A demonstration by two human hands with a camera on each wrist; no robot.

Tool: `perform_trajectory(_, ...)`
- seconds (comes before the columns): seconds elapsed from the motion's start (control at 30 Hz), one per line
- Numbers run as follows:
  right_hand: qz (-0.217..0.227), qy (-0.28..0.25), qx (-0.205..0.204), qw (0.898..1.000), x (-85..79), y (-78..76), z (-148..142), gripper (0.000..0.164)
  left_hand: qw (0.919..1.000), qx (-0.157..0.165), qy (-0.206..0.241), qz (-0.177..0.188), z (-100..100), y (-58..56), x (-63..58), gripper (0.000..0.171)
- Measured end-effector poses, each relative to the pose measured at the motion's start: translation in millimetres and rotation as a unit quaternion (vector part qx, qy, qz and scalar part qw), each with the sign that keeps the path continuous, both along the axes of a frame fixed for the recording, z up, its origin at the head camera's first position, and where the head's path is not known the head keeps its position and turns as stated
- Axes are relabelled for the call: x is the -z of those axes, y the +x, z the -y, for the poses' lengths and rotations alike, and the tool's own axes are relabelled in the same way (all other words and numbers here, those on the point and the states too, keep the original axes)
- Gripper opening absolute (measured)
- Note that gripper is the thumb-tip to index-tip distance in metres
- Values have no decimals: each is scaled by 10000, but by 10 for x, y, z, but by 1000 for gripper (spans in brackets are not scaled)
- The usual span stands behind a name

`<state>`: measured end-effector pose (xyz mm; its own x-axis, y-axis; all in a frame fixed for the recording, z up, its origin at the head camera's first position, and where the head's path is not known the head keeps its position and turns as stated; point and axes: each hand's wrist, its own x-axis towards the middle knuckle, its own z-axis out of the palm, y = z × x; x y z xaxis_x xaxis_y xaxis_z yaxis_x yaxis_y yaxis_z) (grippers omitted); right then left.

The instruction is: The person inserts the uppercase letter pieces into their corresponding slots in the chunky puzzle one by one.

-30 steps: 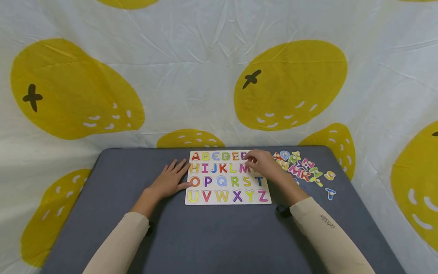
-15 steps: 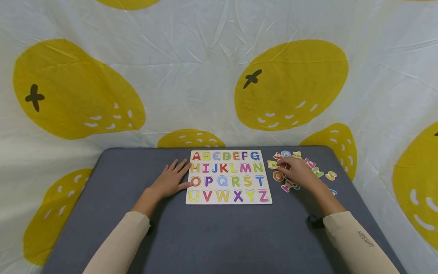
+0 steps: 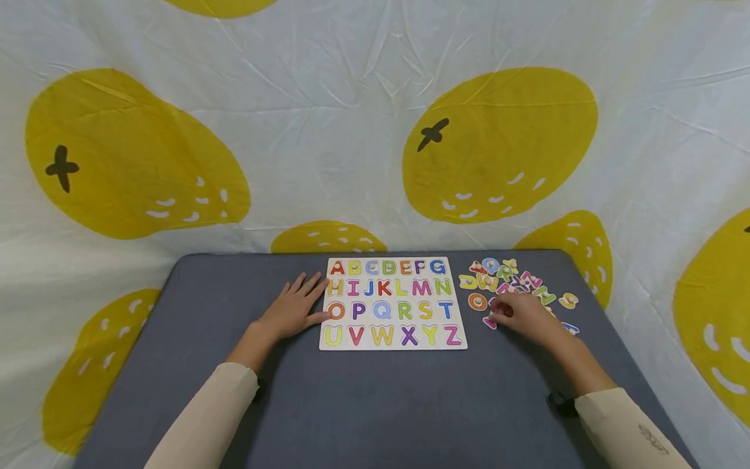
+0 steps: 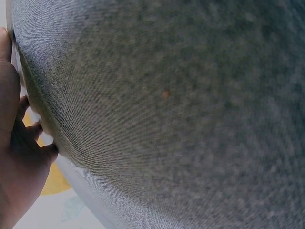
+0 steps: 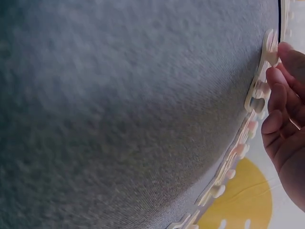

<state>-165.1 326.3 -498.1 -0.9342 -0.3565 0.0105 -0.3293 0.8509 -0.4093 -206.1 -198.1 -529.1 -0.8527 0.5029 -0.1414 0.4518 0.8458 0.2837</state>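
r hand (image 3: 523, 315) pinches pink pc (image 3: 489, 323); l hand (image 3: 290, 309) spread at board (image 3: 396, 338), long axis l-r.

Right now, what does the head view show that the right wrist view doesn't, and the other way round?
Only the head view shows the letter board with its alphabet readable, the left hand at its left edge, and the sleeves.

Only the right wrist view shows the letter pieces edge-on, with the thumb and a finger of the right hand on either side of one knob.

Both share the right hand, letter pieces, grey tabletop and yellow-printed white backdrop.
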Motion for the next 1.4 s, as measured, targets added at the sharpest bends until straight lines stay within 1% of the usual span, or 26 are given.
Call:
perform_trajectory(0.23, 32, 140, 18, 9999, 24, 33, 28, 14, 10000, -1, -88, 0, -10, 17, -12, 87)
perform_trajectory(0.4, 12, 79, -11, 10000, 15, 45, 29, 14, 10000, 6, -64, -22, -20, 22, -21, 87)
perform_trajectory(0.57, -16, 36, -66, 10000, -20, 4, 65, 10, 10000, -13, -23, -15, -19, 22, -26, 87)
perform_trajectory(0.7, -2, 54, -52, 10000, -60, -44, 143, 11, 10000, -23, -40, -14, -14, 16, -16, 88)
perform_trajectory(0.87, -94, -6, -157, 9998, -96, -103, 304, 13, 10000, 9, -32, -24, -20, 6, -10, 87)
perform_trajectory(1.03, -178, -189, -194, 9995, -133, -162, 504, 15, 10000, 5, -61, -18, -26, 3, -10, 87)
perform_trajectory(1.17, -214, -386, -378, 9983, -134, -215, 680, 14, 10000, -22, -57, 25, -32, 6, -25, 87)
perform_trajectory(1.3, -60, -464, -505, 9976, -135, -280, 885, 11, 10000, -41, -58, 42, -30, 10, -39, 87)
perform_trajectory(1.4, 91, -400, -570, 9975, -146, -343, 1061, 10, 10000, -45, -58, 45, -20, 9, -34, 87)
